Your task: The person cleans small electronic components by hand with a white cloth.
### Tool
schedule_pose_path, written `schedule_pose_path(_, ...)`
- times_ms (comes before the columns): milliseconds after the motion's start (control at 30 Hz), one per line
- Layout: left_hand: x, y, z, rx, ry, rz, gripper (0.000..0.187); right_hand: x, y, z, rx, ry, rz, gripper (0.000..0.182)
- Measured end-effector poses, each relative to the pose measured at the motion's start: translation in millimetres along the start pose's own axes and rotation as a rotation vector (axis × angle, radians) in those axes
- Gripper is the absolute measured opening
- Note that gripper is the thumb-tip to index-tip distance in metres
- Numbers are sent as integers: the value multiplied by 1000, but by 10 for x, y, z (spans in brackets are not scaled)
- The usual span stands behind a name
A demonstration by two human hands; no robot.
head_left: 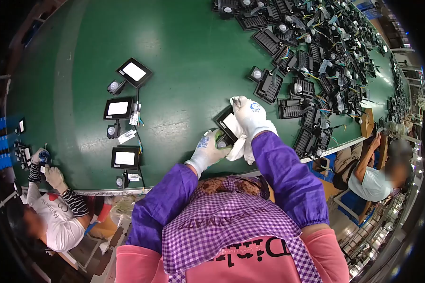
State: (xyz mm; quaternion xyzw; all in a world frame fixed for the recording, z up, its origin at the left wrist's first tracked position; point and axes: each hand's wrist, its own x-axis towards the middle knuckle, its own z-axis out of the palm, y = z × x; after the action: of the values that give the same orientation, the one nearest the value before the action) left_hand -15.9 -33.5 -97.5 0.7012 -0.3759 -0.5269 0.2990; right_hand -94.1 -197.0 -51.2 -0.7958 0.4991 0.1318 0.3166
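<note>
A black floodlight (225, 121) with a white front panel lies tilted on the green table between my gloved hands. My left hand (209, 150) closes around the sensor end at its lower side. My right hand (251, 115) is closed on a white cloth (242, 148), which hangs down over the right part of the floodlight. The fingertips of my right hand bend over the cloth near the light's upper edge. Part of the panel and most of the sensor are covered by the gloves and cloth.
Three floodlights with sensors, the nearest one (125, 158) among them, form a column on the left of the green table (184, 61). A large heap of floodlights (311, 61) covers the right. One person (56, 221) works at far left; another (373, 179) sits at right.
</note>
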Motion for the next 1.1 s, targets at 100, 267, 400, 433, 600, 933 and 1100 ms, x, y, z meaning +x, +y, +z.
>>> schedule_pose_path(100,13,114,-62,60,-1,-14,58,-286,-149,-61,-338,-97,-276,38)
schedule_pose_path(267,7,28,-24,9,8,-17,52,91,-84,-33,-19,-65,-36,38)
schedule_pose_path(400,5,51,-42,33,44,23,52,-293,-310,-148,-437,-115,-351,29)
schedule_pose_path(433,10,44,-32,27,13,-19,52,-330,-420,-157,-373,-181,-273,34)
schedule_pose_path(600,70,-80,4,-37,29,-11,54,80,-309,-91,-149,-160,-83,40)
schedule_pose_path(933,48,-60,-39,-98,-5,21,52,162,-249,-72,-56,-62,-24,33)
schedule_pose_path(1100,27,-11,-65,-69,-35,-10,51,-114,-226,37,-406,-183,-473,66)
